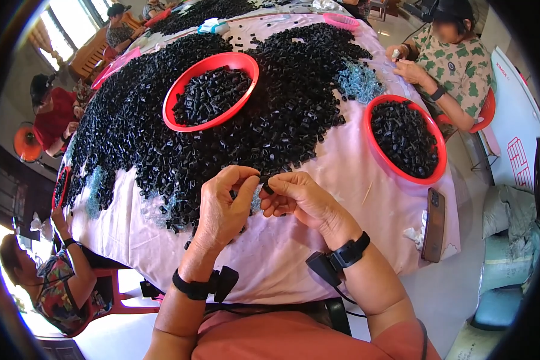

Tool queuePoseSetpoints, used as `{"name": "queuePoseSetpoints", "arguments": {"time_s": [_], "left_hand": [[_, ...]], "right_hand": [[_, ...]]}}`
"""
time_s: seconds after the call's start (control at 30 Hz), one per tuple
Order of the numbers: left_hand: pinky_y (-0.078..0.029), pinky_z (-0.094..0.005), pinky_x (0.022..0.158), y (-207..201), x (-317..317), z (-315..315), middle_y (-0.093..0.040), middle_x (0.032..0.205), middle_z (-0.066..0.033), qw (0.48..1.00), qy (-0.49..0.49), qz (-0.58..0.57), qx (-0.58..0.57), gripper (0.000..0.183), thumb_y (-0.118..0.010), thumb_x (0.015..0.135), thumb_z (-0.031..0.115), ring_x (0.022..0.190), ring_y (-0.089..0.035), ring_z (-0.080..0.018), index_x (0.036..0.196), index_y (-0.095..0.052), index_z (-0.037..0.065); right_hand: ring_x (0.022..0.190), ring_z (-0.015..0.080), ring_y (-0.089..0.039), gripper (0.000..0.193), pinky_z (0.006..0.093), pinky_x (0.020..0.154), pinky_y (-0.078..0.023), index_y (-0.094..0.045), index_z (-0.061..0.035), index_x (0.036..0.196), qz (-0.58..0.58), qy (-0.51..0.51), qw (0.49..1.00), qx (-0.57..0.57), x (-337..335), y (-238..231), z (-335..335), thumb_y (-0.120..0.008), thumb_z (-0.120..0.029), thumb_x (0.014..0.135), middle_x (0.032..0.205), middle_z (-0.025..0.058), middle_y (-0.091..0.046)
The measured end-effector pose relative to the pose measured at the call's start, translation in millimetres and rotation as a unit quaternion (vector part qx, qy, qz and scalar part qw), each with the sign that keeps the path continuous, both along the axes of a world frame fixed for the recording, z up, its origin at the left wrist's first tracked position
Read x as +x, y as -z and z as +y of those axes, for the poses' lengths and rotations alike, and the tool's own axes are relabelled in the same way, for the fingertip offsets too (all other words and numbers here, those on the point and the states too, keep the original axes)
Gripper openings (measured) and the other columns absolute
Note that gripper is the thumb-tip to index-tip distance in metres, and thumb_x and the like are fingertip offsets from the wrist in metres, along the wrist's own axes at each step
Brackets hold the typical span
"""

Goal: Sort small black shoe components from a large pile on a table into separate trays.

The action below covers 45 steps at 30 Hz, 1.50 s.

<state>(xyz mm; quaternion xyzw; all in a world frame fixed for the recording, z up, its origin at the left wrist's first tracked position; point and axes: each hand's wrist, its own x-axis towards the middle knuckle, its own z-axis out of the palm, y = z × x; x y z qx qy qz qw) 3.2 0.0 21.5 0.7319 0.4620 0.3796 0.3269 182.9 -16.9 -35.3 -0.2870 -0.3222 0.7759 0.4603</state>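
Above the near edge of a large heap of small black plastic-looking pieces (294, 126), my two hands meet. Between their fingertips is one small black piece (267, 186). My left hand (229, 195) pinches it from one side with thumb and forefinger. On the other side my right hand (300, 198) grips it between thumb and fingers, the other fingers curled underneath. The exact shape of the piece is mostly hidden by the fingers. A little pale blue, clear scrap (257, 199) shows behind the hands, near the heap's edge.
Red basins of black pieces stand on the heap (168, 108) and at right (441, 159). A phone (434, 225), crumpled tissue (413, 234) and thin stick (367, 193) lie on the pink cloth (342, 240). Blue scraps (360, 83) lie beyond. Co-workers (456, 72) sit around the table.
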Motion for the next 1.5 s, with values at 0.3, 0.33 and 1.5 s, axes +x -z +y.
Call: {"name": "queuePoseSetpoints", "arguments": {"time_s": [0.3,0.33,1.5], "left_hand": [[-0.053,-0.0266,0.067,0.3,3.5,-3.3,-0.068,0.081,-0.0096,0.999,0.028,0.019,0.037,0.01,-0.061,0.092,0.002,0.075,-0.07,-0.0149,0.096,-0.067,-0.004],[-0.053,-0.0268,0.067,0.8,2.6,-3.4,-0.068,0.082,-0.0096,0.998,0.027,0.026,0.046,0.01,-0.061,0.091,0.002,0.075,-0.07,-0.0151,0.096,-0.067,-0.004],[-0.052,-0.029,0.064,-0.1,-6.2,1.3,-0.068,0.08,-0.013,0.992,0.028,0.082,0.095,0.011,-0.065,0.085,0.002,0.069,-0.067,-0.0191,0.092,-0.071,-0.004]], "right_hand": [[0.071,0.0137,-0.071,0.023,0.0223,0.063,-0.056,-0.069,-0.0067,0.098,-0.003,-0.001,1.0,-0.005,-0.7,2.1,-0.3,-0.066,-0.029,0.096,0.082,0.0059,-0.072],[0.07,0.0135,-0.071,0.022,0.0219,0.063,-0.056,-0.069,-0.0071,0.099,0.004,-0.002,1.0,-0.005,-1.0,1.9,-0.6,-0.066,-0.028,0.096,0.082,0.0056,-0.072],[0.072,0.0114,-0.068,0.013,0.0226,0.066,-0.055,-0.072,-0.0014,0.099,-0.097,0.074,0.991,0.051,-8.8,-2.0,-1.5,-0.07,-0.012,0.093,0.084,0.0066,-0.073]]}}
